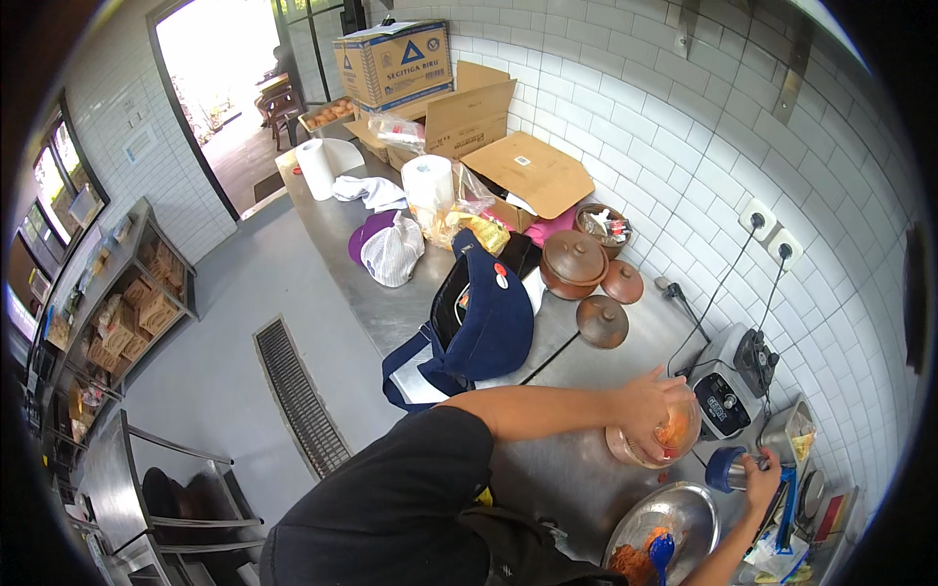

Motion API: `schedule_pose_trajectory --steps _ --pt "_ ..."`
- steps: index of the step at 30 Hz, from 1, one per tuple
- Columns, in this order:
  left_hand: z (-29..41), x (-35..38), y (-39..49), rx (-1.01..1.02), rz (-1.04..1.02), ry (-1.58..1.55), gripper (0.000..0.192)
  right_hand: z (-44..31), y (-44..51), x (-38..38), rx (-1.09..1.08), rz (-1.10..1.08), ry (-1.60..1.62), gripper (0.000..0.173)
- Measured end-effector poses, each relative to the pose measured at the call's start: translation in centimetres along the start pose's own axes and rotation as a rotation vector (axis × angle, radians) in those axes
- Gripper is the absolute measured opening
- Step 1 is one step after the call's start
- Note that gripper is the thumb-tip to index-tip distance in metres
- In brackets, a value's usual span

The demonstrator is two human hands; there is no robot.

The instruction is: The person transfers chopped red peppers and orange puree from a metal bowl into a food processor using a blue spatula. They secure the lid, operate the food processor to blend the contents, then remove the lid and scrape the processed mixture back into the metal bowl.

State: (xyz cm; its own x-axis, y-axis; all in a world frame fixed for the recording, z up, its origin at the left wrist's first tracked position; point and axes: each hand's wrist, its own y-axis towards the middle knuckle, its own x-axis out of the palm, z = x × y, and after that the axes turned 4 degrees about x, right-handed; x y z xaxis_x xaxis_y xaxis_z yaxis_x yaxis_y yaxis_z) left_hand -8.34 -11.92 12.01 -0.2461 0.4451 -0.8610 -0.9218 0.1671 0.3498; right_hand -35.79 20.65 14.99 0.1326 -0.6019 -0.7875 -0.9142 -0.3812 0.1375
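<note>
My left hand reaches across the steel counter and grips a clear round plastic container smeared with orange food. Its bottom edge lies close to the counter; the fingers hide part of it. My right hand is closed around a metal cup with a blue collar, tilted on its side, possibly a blender part. Below my hands sits a stainless steel bowl with orange-red paste and a blue spoon in it. A Getra blender base stands behind, near the wall.
A navy waist bag, clay pots with lids and a cap lie along the counter. Cardboard boxes stand at the far end. Power cords hang from wall sockets. Metal containers and packets crowd the right side.
</note>
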Motion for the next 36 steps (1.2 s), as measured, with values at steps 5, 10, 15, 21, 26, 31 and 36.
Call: schedule_pose_trajectory --steps 5,10,15,21,26,31,36 --pt "0.0 0.4 -0.3 -0.013 0.045 -0.073 0.07 -8.6 -2.3 -4.4 -0.206 -0.061 0.148 0.06" --pt "-0.5 2.6 -0.7 -0.089 0.42 -0.395 0.098 -16.4 -5.5 -3.2 -0.362 -0.173 0.316 0.061" --pt "-0.4 2.8 -1.4 -0.242 0.328 -0.419 0.146 -21.6 -5.7 0.6 -0.523 -0.291 0.126 0.066" --pt "-0.4 2.2 -1.1 -0.196 0.368 -0.42 0.147 -22.4 -4.5 4.2 -0.796 -0.427 -0.066 0.062" --pt "-0.7 2.7 -1.3 -0.174 0.377 -0.413 0.149 -23.6 -7.3 7.5 -0.587 -0.256 -0.346 0.059" --pt "-1.3 3.1 -1.5 -0.129 0.374 -0.418 0.149 -26.4 -9.3 9.3 -0.192 -0.211 -0.565 0.073" --pt "-0.7 2.3 -1.6 -0.149 0.407 -0.429 0.132 -21.5 -7.1 8.3 -0.654 -0.207 -0.236 0.079"
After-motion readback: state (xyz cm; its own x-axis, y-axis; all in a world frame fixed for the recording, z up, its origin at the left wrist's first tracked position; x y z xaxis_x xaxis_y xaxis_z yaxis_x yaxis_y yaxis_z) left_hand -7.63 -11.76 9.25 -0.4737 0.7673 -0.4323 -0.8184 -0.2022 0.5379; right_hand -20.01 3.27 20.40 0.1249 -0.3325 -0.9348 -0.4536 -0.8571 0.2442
